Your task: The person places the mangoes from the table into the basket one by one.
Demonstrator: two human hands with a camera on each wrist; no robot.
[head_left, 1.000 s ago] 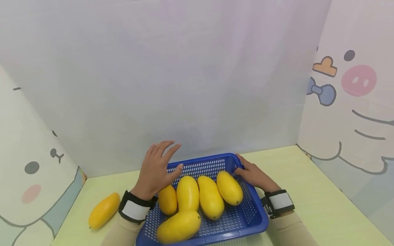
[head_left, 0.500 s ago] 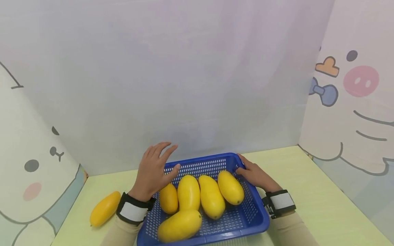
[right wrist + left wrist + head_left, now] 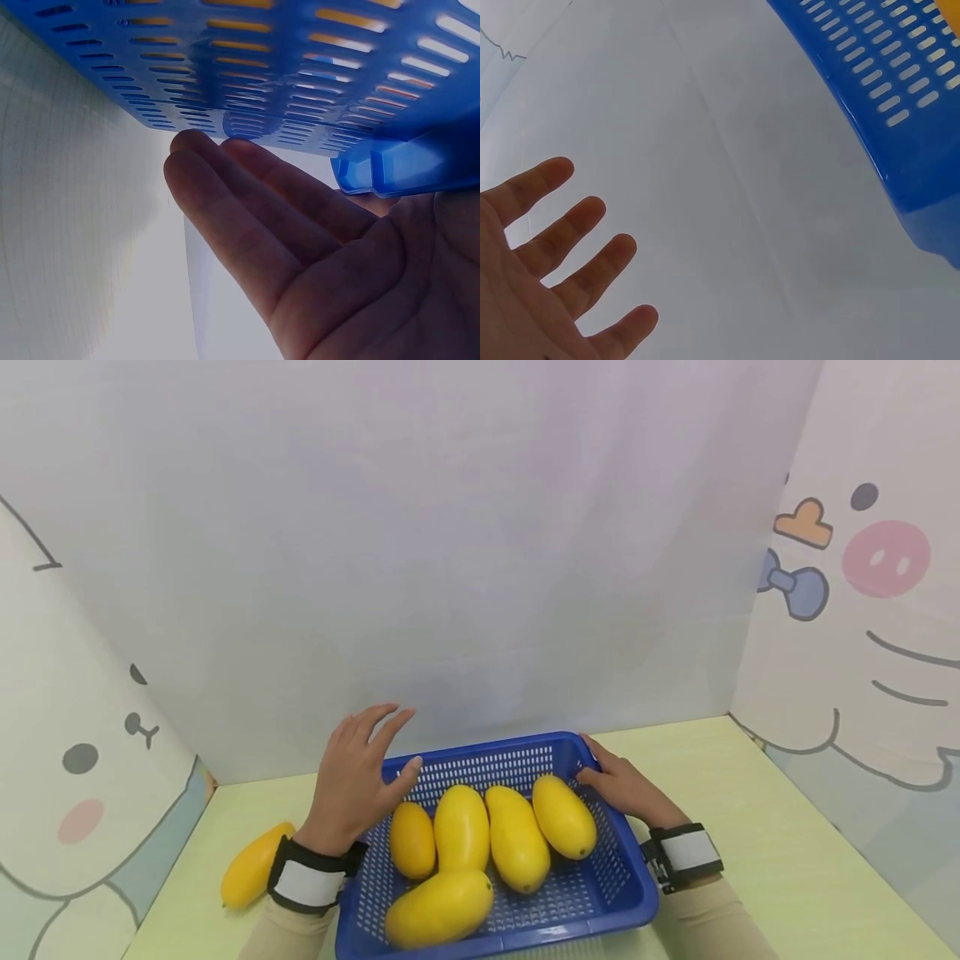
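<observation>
A blue perforated plastic basket (image 3: pixel 555 929) holds several large, oblong yellow fruits (image 3: pixel 517 839). My right hand (image 3: pixel 626 789) grips its right end at the far corner, the thumb over the rim. In the right wrist view, the fingers (image 3: pixel 232 225) lie along the outside of the slotted wall. My left hand (image 3: pixel 348 785) is raised by the basket's far left corner, fingers spread and loosely bent, holding nothing. The left wrist view shows that palm and its fingers (image 3: pixel 592 277) apart from the basket wall (image 3: pixel 907 150).
Another oblong yellow-orange fruit (image 3: pixel 255 868) lies on the pale green tabletop (image 3: pixel 750 802), left of the basket and partly behind the left wrist strap (image 3: pixel 311 877). A plain pale backdrop (image 3: pixel 450 568) stands close behind the basket. Cartoon-printed panels (image 3: pixel 885 652) flank the table.
My left hand has moved leftward, uncovering more of the leftmost fruit in the basket. My right hand keeps its grip, and the basket stays essentially in place.
</observation>
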